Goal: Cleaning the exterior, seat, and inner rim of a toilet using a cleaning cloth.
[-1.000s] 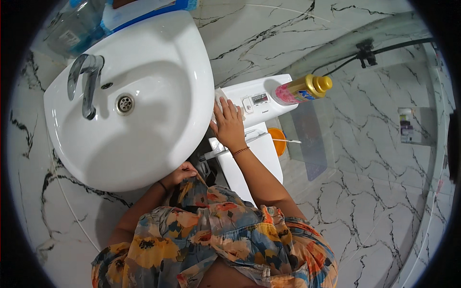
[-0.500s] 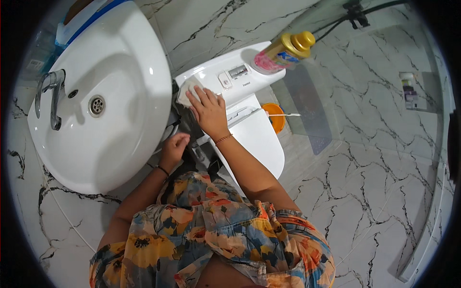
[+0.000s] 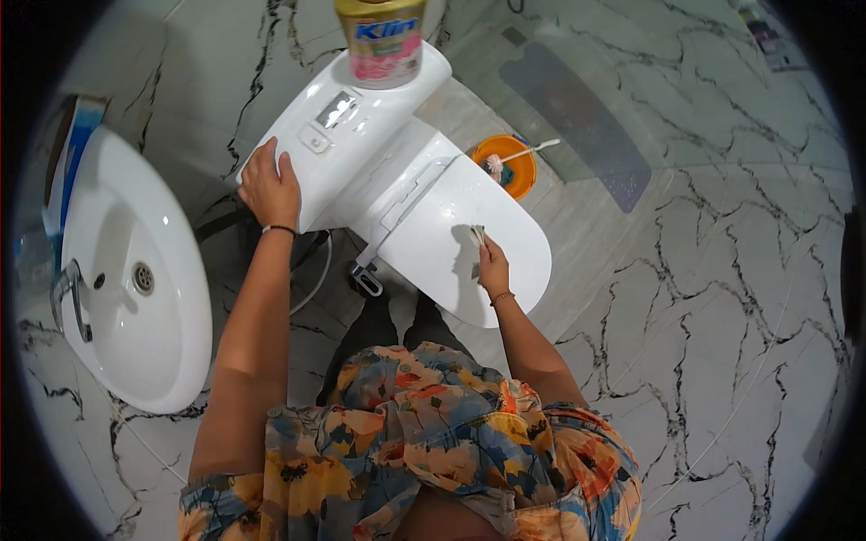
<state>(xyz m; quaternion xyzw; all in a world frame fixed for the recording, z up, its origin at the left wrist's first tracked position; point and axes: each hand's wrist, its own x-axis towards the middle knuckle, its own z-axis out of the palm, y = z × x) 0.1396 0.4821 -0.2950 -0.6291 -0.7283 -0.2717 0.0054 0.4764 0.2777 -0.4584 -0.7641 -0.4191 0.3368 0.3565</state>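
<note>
- The left hand (image 3: 269, 187) lies flat on the left edge of the white toilet tank (image 3: 347, 135), fingers spread and pressed on the glossy ceramic, gripping nothing
- A thin dark band circles that wrist
- The right hand (image 3: 492, 263) rests on the closed toilet lid (image 3: 469, 230), fingers pinched shut around a small crumpled wipe (image 3: 476, 236), pale and papery, which touches the smooth rounded plastic of the lid
- The lid is a long white oval, near and to the right of the tank, its hinge bar running along the far left side
- A cleaner bottle (image 3: 381, 41) with a gold cap and a pink label stands upright on the far end of the tank
- Right of the toilet, on the floor, an orange round holder (image 3: 505, 167) carries a toilet brush (image 3: 516, 158) with a white handle leaning right
- A white ceramic washbasin (image 3: 135, 279) curves at the left, with a chrome tap (image 3: 68, 298) and a metal drain
- The floor (image 3: 722, 298) is pale marble-patterned tile with dark veins
- The person wears a floral garment (image 3: 424, 442) in blue, orange and yellow
</note>
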